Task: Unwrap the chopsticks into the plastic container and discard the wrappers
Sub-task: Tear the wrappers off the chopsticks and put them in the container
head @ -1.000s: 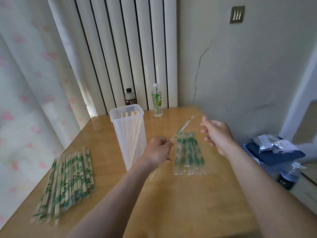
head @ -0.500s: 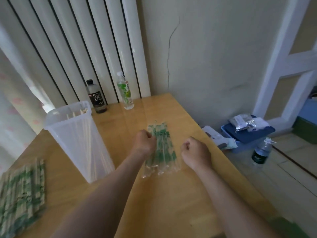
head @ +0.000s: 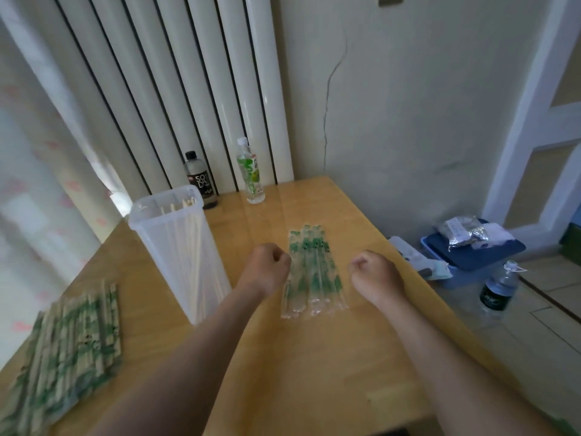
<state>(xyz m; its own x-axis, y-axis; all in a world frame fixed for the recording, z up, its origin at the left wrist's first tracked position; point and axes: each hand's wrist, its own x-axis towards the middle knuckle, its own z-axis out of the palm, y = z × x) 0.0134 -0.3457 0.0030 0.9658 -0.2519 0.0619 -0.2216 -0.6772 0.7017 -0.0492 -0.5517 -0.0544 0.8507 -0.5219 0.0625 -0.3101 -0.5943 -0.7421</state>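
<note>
Hovering low over the table with the left hand and the right hand, both curled into fists, nothing visible in either. Flanking the small heap of empty wrappers, just beside it on each side. Looks like the gap between one pair and the next: bare chopsticks standing in the plastic container to the left, wrapped chopsticks piled at the near left edge, well apart from both fists. Calls for a long reach left for a fresh pair, then a tear at one end; wrappers not yet binned, and no bin in sight
</note>
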